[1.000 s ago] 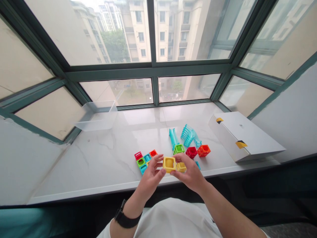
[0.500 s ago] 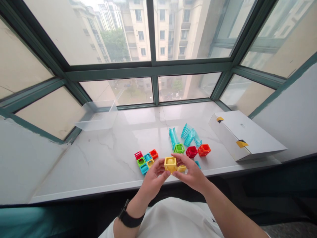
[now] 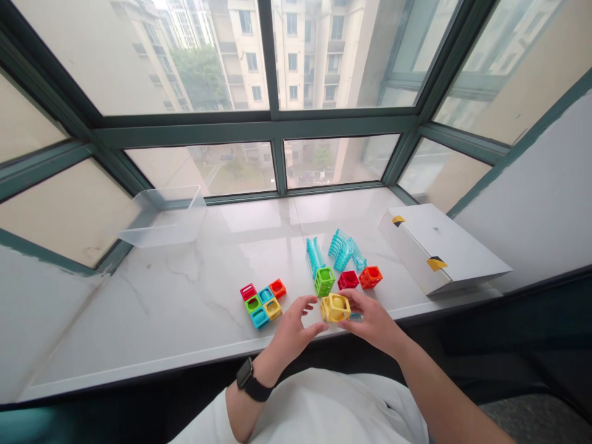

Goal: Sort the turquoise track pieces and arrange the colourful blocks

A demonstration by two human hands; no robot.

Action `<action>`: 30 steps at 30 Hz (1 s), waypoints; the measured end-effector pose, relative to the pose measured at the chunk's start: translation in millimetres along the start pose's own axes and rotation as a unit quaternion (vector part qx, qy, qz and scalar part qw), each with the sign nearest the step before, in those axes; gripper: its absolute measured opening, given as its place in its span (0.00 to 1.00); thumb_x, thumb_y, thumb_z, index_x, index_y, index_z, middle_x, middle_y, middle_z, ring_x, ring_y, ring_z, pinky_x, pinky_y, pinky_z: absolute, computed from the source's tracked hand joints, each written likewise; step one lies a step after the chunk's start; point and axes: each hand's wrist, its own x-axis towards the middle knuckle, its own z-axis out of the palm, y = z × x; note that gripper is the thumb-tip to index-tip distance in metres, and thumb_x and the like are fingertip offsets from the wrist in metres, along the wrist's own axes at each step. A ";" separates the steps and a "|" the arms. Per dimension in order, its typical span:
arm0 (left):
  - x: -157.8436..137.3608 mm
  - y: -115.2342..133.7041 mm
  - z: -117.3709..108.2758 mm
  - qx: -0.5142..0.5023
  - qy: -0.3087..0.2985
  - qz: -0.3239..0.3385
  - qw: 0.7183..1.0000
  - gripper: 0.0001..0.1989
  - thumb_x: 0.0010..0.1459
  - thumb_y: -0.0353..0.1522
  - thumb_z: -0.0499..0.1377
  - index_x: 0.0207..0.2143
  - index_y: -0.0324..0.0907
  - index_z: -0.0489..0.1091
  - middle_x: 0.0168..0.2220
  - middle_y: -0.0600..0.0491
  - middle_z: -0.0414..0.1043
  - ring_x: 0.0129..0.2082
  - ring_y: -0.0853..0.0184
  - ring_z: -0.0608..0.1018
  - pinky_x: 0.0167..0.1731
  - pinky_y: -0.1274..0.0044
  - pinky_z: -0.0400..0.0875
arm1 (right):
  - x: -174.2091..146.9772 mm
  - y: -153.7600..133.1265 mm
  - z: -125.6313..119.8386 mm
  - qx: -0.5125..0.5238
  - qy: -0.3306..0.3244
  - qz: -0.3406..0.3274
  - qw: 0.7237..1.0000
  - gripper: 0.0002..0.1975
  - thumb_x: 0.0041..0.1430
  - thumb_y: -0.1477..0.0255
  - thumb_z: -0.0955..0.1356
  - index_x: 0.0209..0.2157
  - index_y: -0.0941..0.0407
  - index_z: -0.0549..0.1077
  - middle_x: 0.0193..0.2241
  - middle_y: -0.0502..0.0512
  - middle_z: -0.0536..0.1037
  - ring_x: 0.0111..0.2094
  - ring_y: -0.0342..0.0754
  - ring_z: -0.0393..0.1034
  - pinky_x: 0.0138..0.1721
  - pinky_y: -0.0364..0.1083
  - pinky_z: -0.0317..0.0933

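Observation:
A yellow hollow cube block (image 3: 335, 308) is held above the sill's front edge in my right hand (image 3: 371, 322), thumb below and fingers behind it. My left hand (image 3: 297, 325) is just left of that block, its thumb and fingers apart with nothing between them. Beyond the yellow block stand a green cube block (image 3: 324, 281), a dark red cube block (image 3: 348, 280) and an orange cube block (image 3: 370, 277). To the left lies a joined cluster of coloured cube blocks (image 3: 253, 304). Part of a blue piece (image 3: 356, 317) shows beneath my right hand.
Clear teal track pieces lie farther back, a straight one (image 3: 315, 256) and a curved one (image 3: 341, 250). A transparent plastic bin (image 3: 161, 219) stands at the back left, and a white box (image 3: 451, 250) at the right. Windows border the white sill (image 3: 152, 308).
My left hand has let go of the yellow block and opened. My right hand has carried the block slightly rightward and turned it. The camera view has shifted a little.

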 end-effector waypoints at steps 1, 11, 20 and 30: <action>3.0 -6.5 2.6 0.016 0.005 0.003 1.000 0.29 0.52 0.35 0.73 0.56 0.47 0.72 0.57 0.47 0.77 0.52 0.55 0.80 0.54 0.60 0.75 | -1.8 4.3 -4.5 0.005 0.016 0.009 1.000 0.25 0.55 0.70 0.77 0.54 0.52 0.74 0.49 0.55 0.82 0.49 0.55 0.81 0.56 0.57 0.75; 22.7 -36.8 30.1 0.096 -0.007 0.052 0.994 0.31 0.55 0.34 0.72 0.60 0.49 0.69 0.60 0.46 0.75 0.59 0.51 0.77 0.60 0.57 0.71 | -7.3 33.9 -22.1 -0.073 0.093 0.001 0.993 0.28 0.55 0.68 0.77 0.58 0.49 0.76 0.55 0.57 0.81 0.52 0.58 0.79 0.58 0.59 0.73; 31.3 -36.6 35.2 0.090 -0.003 0.034 0.995 0.22 0.57 0.30 0.67 0.54 0.47 0.73 0.54 0.47 0.79 0.54 0.54 0.80 0.57 0.60 0.73 | 9.9 46.3 -2.3 -0.116 0.086 -0.034 0.989 0.28 0.57 0.71 0.75 0.60 0.49 0.75 0.56 0.56 0.81 0.53 0.57 0.78 0.59 0.60 0.71; 31.4 -39.3 36.3 0.079 -0.006 0.035 0.996 0.22 0.56 0.31 0.68 0.54 0.46 0.74 0.53 0.47 0.80 0.51 0.56 0.80 0.55 0.63 0.74 | 18.3 57.0 9.0 -0.135 0.074 -0.049 0.987 0.28 0.58 0.74 0.73 0.60 0.50 0.74 0.57 0.57 0.81 0.56 0.57 0.77 0.60 0.60 0.69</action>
